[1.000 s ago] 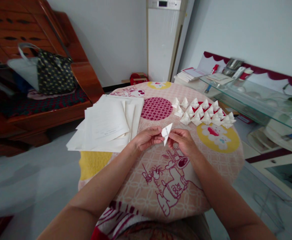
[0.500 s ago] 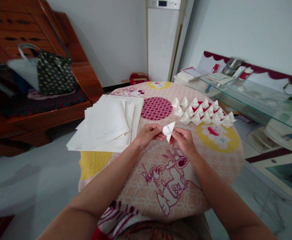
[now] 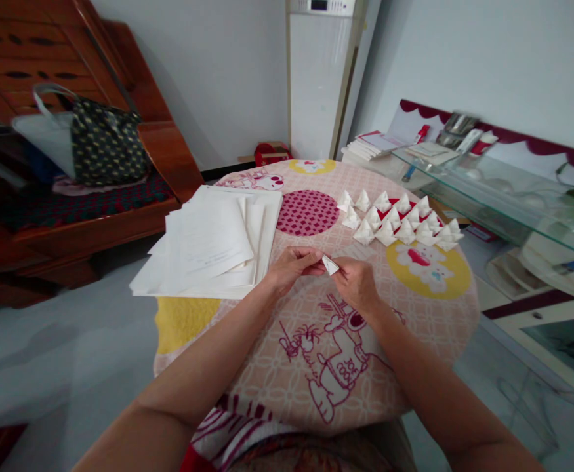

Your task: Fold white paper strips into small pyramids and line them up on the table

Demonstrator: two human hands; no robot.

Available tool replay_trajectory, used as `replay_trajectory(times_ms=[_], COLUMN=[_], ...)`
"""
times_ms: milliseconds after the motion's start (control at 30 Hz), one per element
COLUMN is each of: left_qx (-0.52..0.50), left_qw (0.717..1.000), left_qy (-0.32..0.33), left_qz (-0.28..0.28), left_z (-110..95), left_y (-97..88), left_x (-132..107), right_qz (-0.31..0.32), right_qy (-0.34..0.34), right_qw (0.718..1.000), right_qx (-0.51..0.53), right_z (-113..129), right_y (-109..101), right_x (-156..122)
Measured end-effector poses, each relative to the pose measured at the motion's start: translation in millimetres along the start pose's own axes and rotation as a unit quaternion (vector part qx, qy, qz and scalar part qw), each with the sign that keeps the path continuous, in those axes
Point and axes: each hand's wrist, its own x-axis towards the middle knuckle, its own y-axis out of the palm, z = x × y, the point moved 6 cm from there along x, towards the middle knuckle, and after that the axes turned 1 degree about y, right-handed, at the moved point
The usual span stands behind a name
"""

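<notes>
A small piece of folded white paper [image 3: 330, 265] is pinched between my two hands above the middle of the table. My left hand [image 3: 297, 267] grips its left end with closed fingers. On the other side, my right hand [image 3: 357, 282] has thumb and fingers closed on its right part, hiding some of it. Several folded paper boats [image 3: 385, 231] stand in rows beyond my right hand. To the left lies a stack of white paper sheets [image 3: 208, 242], the upper ones askew.
The round table has a patterned pink tablecloth [image 3: 277, 387]. A glass shelf [image 3: 503, 203] carrying various items borders it on the right. At the left stands a wooden bench [image 3: 168, 154] with a dotted bag [image 3: 107, 144]. A white floor-standing cabinet [image 3: 319, 85] is behind.
The folded paper has turned in my fingers, from an upright pointed shape to a narrower one slanting down to the right. My hands have drawn slightly closer together.
</notes>
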Motion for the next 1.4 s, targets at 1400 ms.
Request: replay_trajectory(times_ms=[1400], left_qx=[0.249], left_qw=[0.966], left_qy=[0.028], left_qz=[-0.058], left_z=[6.6], left_y=[-13.8], left_x=[5.1], right_qz=[0.171], right_qy=[0.372], right_qw=[0.776], right_qx=[0.48], right_z=[-20.9], right_y=[30.0], right_x=[-16.4])
